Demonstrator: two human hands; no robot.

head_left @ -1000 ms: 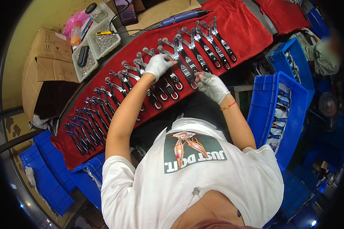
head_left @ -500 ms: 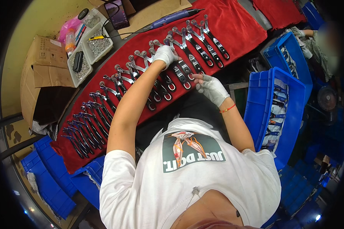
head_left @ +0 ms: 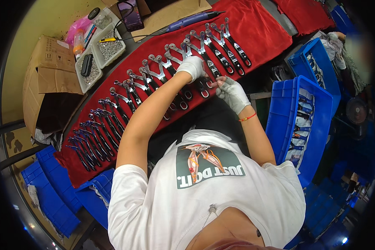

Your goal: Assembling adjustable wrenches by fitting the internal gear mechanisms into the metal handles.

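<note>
Red cloth (head_left: 254,33) covers a long workbench that runs slantwise under the person, and on it lies a long row of metal pliers (head_left: 125,98) with dark handles, set side by side like fish on a slab. Both hands wear white work gloves. The left hand (head_left: 192,66) rests down on the row near its middle, fingers curled over one of the pliers there; the glove hides how firmly it grips, so I cannot tell whether it is clamped or only pressing. The right hand (head_left: 231,91) sits just beside it, at the near edge of the cloth, its fingertips pinched on the looped handle end of a pair (head_left: 208,83) lying between the two hands. A red band circles that wrist.

Beyond the row lies a purple hand-held power tool (head_left: 187,21) with a cord, and to its left two pale trays (head_left: 98,56) of small metal parts, one with a black object on top. An open cardboard box (head_left: 50,71) stands at the bench's left end. Blue plastic crates (head_left: 308,121) stand on the person's right, one holding bagged tools, and more blue crates (head_left: 54,191) are stacked low on the left.
</note>
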